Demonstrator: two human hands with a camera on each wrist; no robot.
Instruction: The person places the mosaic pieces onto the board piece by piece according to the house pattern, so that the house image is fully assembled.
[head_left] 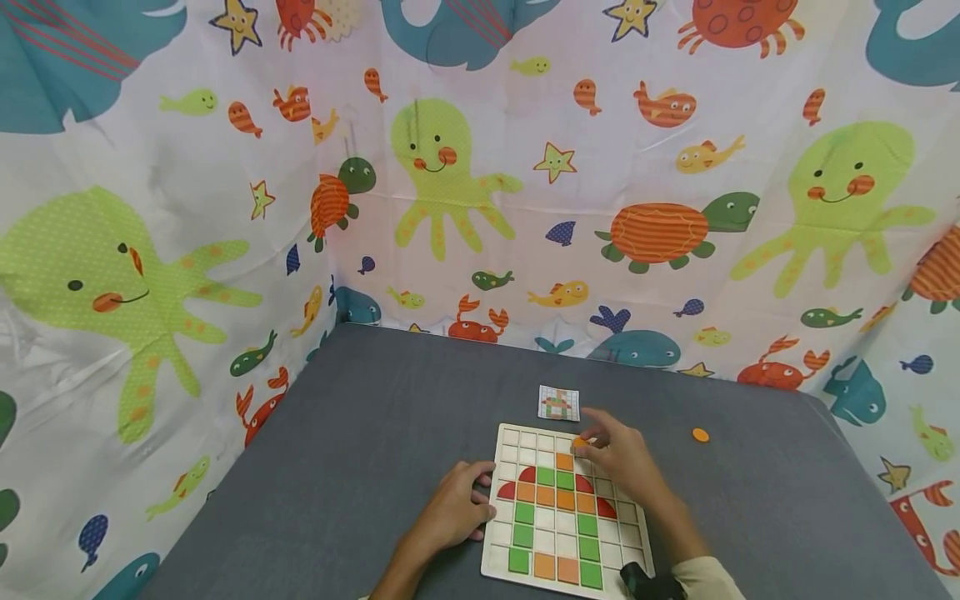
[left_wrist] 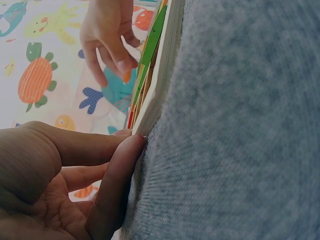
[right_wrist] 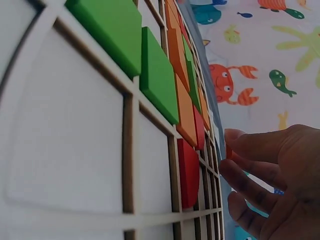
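Observation:
A white gridded board (head_left: pixel 543 531) lies on the table with green and orange square tiles and red rounded tiles in some of its cells. My left hand (head_left: pixel 453 510) rests at the board's left edge; in the left wrist view the thumb and a finger (left_wrist: pixel 95 150) touch that edge. Over the board's far side, my right hand (head_left: pixel 617 452) pinches a small orange piece (head_left: pixel 580 442) between thumb and fingertips, just beyond an orange square tile (head_left: pixel 564 462). The right wrist view shows this piece mostly hidden by the fingers (right_wrist: pixel 252 187).
Behind the board lies a small printed card (head_left: pixel 558 403) with a coloured grid pattern. A round orange piece (head_left: pixel 701 435) sits on the grey table (head_left: pixel 375 417) to the right. A curtain (head_left: pixel 480 192) printed with sea animals surrounds the table's back and sides.

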